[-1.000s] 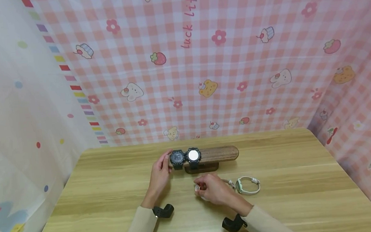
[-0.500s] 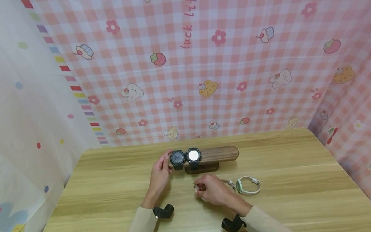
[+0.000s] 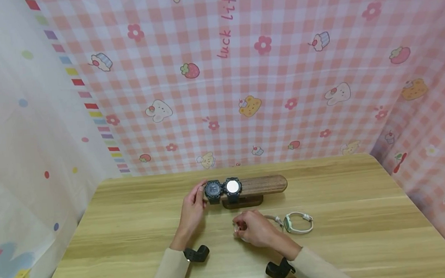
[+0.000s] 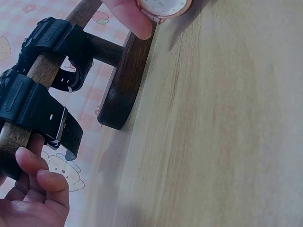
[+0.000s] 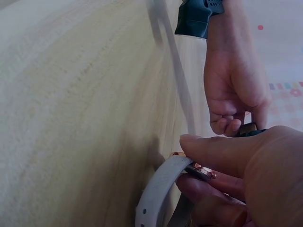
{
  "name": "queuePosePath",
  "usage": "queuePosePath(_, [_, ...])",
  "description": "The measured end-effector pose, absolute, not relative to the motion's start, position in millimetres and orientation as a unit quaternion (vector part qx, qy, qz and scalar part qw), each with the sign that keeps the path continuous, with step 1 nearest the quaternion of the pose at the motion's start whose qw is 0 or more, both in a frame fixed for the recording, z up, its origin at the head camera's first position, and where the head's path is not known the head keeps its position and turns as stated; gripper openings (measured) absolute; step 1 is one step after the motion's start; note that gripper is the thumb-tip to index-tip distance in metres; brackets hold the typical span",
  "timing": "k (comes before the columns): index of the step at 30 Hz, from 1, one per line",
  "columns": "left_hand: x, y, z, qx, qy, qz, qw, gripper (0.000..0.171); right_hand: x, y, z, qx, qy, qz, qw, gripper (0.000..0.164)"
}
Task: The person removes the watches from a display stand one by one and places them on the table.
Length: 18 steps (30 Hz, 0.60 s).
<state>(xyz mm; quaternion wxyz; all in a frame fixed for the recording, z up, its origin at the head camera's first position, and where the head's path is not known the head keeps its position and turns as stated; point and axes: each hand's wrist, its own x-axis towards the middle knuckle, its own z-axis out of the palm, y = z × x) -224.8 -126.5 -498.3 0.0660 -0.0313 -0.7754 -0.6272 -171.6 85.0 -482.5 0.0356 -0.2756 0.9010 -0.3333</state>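
Observation:
My left hand (image 3: 192, 208) grips the left end of a dark wooden watch stand (image 3: 264, 184), its fingers curled round the bar in the left wrist view. Two black watches hang side by side on the bar: one with a dark face (image 3: 212, 188) close to that hand, the other with a bright face (image 3: 232, 185). In front of the stand, my right hand (image 3: 253, 228) pinches a wristwatch between thumb and fingers. This watch has a white dial (image 4: 163, 5), a rose-gold case and a white strap (image 5: 161, 189).
On the wooden table (image 3: 350, 242), a watch with a white band and pale green case (image 3: 299, 223) lies right of my right hand. Another light strap (image 3: 277, 221) is partly hidden behind that hand. A pink checked cloth (image 3: 264, 75) hangs behind the table.
The watch in my right hand has tilted slightly, its face less visible in the head view. My left hand keeps its hold on the stand.

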Motion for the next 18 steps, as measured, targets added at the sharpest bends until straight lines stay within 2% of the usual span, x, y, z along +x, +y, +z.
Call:
queuePosePath(14, [-225.2,-126.2,-498.6,-0.034,-0.773,-0.63,0.069,0.035,-173.0,84.3,-483.9,-0.277,0.904,-0.323,0.043,0.011])
queuePosePath(18, [-225.0,-126.1,-499.1,-0.031,-0.772,-0.632,0.067,0.035,-173.3,87.9,-478.9,-0.259,0.906,-0.332,0.045,0.025])
